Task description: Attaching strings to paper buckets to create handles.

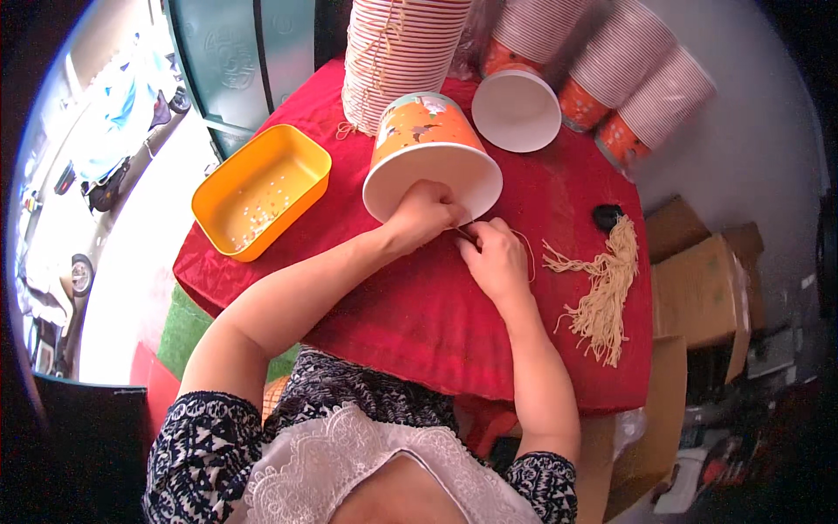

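- Hands meet at the rim of a large orange paper bucket (425, 140) with a white inside, lying on its side on the red padded cloth (410, 314) that covers the table, mouth toward the person.
- The left hand (425, 212) reaches into the bucket's mouth, fingers curled against the inner wall near the rim; whether it pinches anything I cannot tell.
- The right hand (494, 258) sits just outside the rim, fingertips pinched on a thin beige string (527, 249) that loops away over the cloth (the pinch itself is small and partly hidden).
- Both hands nearly touch each other at the rim.
- In my judgement, this goes best with the bucket held steady from inside while the string stays taut and close to the rim, so it does not slip or tear the paper.
- A bundle of cut beige strings (604, 293) lies to the right, well within reach.
- A yellow plastic tray (229, 203) holding small pale beads stands to the left.
- Stacks of striped paper buckets (397, 44) lean behind.
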Available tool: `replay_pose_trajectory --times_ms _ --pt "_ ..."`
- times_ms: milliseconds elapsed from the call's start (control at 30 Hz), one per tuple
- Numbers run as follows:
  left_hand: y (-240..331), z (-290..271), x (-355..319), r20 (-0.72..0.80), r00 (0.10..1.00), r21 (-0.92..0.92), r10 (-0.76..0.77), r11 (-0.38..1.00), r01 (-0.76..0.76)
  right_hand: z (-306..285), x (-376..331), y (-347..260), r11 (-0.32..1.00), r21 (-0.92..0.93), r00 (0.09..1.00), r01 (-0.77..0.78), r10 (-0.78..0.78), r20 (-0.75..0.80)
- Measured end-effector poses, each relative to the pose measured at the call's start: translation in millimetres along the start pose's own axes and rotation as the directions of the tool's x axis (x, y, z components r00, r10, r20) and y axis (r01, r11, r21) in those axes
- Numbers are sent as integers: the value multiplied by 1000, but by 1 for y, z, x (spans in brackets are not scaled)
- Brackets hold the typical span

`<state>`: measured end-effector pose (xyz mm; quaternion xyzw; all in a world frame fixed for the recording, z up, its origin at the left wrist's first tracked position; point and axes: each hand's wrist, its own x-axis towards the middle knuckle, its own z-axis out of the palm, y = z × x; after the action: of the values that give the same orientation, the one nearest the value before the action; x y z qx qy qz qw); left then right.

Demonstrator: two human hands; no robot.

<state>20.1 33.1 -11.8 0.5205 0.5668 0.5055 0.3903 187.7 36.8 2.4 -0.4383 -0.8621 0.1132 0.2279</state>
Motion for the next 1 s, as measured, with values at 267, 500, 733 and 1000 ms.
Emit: replay_pose_trajectory --times_ms 267,500,733,1000 --pt "-1 1 0 -9 1000 -15 8 1000 -8 13 1 1 994 26 992 106 -104 -74" --pt "0 -2 -2 -14 1000 -33 26 999 -26 13 -2 -13 978 108 949 178 -142 -282" --pt "0 -3 -2 22 999 -48 41 998 -40 25 1 -6 972 152 949 176 -127 -289" --pt "6 -9 -6 134 991 -10 23 1000 -21 25 2 -2 953 288 962 89 -7 -275"
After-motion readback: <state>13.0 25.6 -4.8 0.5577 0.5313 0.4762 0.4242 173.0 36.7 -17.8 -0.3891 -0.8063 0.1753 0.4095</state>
